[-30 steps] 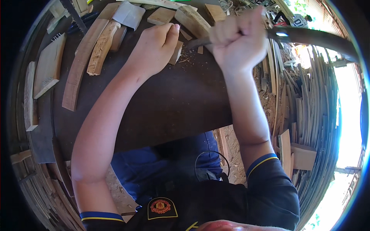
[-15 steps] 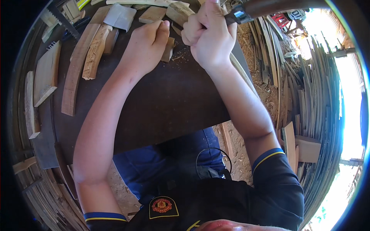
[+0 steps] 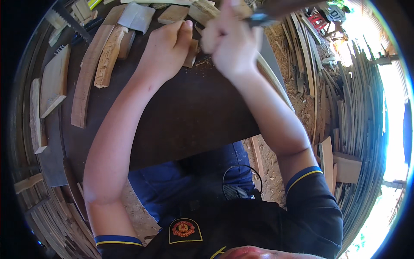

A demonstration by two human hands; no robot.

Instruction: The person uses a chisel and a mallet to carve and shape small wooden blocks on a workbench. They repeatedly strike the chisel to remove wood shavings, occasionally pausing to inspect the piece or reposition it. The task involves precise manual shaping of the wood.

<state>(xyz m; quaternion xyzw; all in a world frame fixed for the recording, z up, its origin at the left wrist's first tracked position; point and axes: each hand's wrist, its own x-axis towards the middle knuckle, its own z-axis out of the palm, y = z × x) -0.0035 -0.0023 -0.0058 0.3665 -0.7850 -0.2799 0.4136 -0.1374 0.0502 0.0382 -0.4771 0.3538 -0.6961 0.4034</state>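
My left hand (image 3: 168, 47) is closed in a fist with the thumb on top, over the far part of the dark tabletop (image 3: 189, 116). What its fingers hold is hidden. A small wood block (image 3: 192, 54) shows beside that fist, with shavings scattered near it. To the right, my right hand (image 3: 233, 45), smeared by motion, is closed around a tool with a thick brown shaft (image 3: 291, 8) and a shiny metal collar (image 3: 258, 18). The tool's shaft runs off to the upper right, and its kind cannot be made out.
Left on the table lie a long curved board (image 3: 88, 82), a rough wood piece (image 3: 111, 58), a folded grey sheet (image 3: 136, 17) and a pale plank (image 3: 55, 82). A handsaw (image 3: 71, 21) is at the far left. Stacked wood strips (image 3: 358, 108) stand on the right.
My right hand and the brown-shafted tool have shifted slightly left and become blurred. The whole view has moved a little; my left hand keeps its place by the small block.
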